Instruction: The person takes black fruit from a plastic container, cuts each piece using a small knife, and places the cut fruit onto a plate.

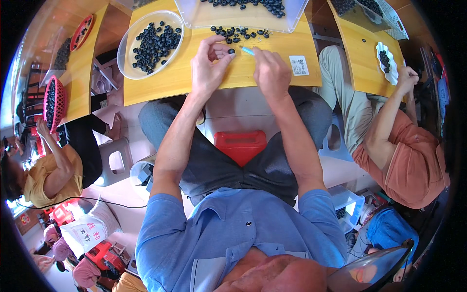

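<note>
- One dark bead, held up in the left hand (210,67): thumb and fingertips pinch the bead (231,51), other fingers loosely curled.
- Bead round, no clear long axis; lies left of right hand (272,73).
- Right hand: closed round blue tool (248,51), its long axis aimed left toward bead, tip just short.
- Both forearms reach forward over yellow table (187,83), hands angled inward.
</note>
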The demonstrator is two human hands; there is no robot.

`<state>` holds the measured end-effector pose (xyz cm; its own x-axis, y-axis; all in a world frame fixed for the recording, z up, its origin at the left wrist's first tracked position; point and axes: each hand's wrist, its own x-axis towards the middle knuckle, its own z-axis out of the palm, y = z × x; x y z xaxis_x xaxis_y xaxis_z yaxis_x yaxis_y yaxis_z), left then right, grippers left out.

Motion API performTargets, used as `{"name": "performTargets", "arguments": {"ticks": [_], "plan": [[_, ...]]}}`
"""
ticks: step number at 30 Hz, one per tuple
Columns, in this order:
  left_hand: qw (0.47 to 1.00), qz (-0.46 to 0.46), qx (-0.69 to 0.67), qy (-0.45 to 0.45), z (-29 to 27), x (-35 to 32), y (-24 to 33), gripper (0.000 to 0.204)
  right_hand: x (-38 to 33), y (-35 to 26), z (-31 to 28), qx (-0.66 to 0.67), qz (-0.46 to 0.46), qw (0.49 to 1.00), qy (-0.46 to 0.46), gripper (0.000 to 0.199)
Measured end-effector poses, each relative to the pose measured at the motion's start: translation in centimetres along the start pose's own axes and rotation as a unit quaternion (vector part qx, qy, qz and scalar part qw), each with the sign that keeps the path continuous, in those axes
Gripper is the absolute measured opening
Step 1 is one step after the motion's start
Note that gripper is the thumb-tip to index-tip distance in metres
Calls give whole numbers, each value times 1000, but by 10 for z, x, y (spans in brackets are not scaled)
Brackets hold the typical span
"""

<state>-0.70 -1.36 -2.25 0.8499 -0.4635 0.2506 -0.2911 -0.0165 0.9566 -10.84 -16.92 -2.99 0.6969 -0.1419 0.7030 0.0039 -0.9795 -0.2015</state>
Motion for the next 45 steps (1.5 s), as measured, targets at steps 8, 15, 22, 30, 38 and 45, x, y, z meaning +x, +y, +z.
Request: {"name": "performTargets", "arguments": {"ticks": [8, 15, 22, 30, 38, 45], "plan": [[990, 80, 104, 44, -19, 2, 10, 30, -2, 13, 3, 4, 33, 999, 8, 28], [969, 151, 145, 133, -48, 14, 11, 16, 2, 8, 1, 20, 45, 999, -5, 21], [983, 52, 131, 118, -45, 12, 10, 17, 2, 8, -2, 54, 46, 997, 19, 24], [944, 157, 244, 159, -65, 26, 16, 13, 2, 9, -2, 68, 53, 996, 13, 27], [867, 211, 407, 193, -96, 54, 2, 23, 1, 13, -2, 83, 64, 994, 23, 25], [924, 181, 335, -35, 28, 132, -2, 22, 4, 21, -10, 93, 96, 990, 41, 25]]}}
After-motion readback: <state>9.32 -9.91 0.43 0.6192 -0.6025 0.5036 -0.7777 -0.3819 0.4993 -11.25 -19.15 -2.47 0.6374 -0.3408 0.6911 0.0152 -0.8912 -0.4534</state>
